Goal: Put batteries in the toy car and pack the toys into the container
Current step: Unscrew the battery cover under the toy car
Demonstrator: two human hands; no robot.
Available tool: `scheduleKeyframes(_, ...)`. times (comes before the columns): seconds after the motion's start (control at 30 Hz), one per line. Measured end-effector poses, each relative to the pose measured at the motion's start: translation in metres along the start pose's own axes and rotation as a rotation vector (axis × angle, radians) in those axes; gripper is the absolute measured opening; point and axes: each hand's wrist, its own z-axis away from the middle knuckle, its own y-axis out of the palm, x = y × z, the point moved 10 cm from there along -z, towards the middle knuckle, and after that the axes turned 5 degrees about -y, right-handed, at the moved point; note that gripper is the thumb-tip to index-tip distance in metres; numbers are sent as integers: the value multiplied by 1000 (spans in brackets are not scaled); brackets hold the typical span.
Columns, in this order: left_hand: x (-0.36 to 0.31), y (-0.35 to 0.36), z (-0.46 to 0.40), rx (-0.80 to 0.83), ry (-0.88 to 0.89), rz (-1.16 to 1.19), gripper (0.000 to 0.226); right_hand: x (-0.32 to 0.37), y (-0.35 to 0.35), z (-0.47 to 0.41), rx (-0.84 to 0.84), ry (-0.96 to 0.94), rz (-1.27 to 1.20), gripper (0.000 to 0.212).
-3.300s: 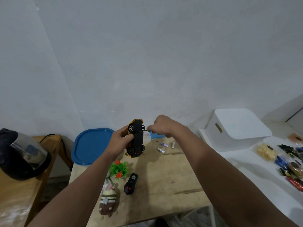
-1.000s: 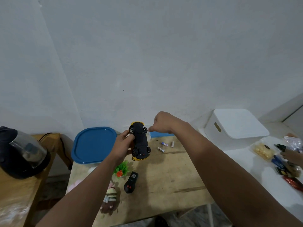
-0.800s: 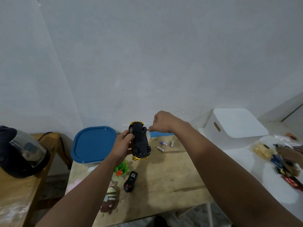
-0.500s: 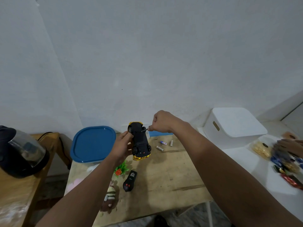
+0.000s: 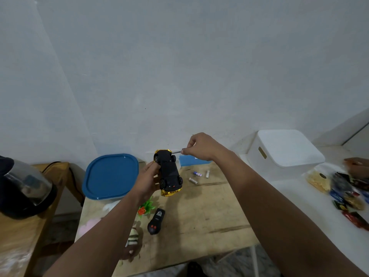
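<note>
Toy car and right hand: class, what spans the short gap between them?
In the head view, a thin metal tool shaft, likely a screwdriver, runs from the right hand to the toy car, underside up in the left hand.

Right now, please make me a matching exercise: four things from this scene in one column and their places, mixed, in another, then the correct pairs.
Things:
1. toy car
2. remote control
3. batteries
4. screwdriver

Places:
A. loose on the wooden table
B. in the left hand, underside up
C. pinched in the right hand
D. on the table, nearer the person than the car

Pairs: 1-B, 2-D, 3-A, 4-C
</note>
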Motion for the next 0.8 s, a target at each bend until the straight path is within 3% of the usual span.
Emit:
scheduleKeyframes(0.17, 0, 2, -9, -31, -9, -2, 21, -83, 7, 0, -159, 190, -347, 30)
scheduleKeyframes(0.23, 1, 2, -17, -40, -13, -4, 19, -128, 23, 4, -175, 283, -382, 23)
scheduleKeyframes(0.57, 26, 15, -74, -73, -84, -10, 25, -309, 149, 9, -75, 580, -135, 30)
scheduleKeyframes(0.8, 39, 21, -101, -106, -95, -21, 26, -328, 182, -15, 5, 549, 91, 30)
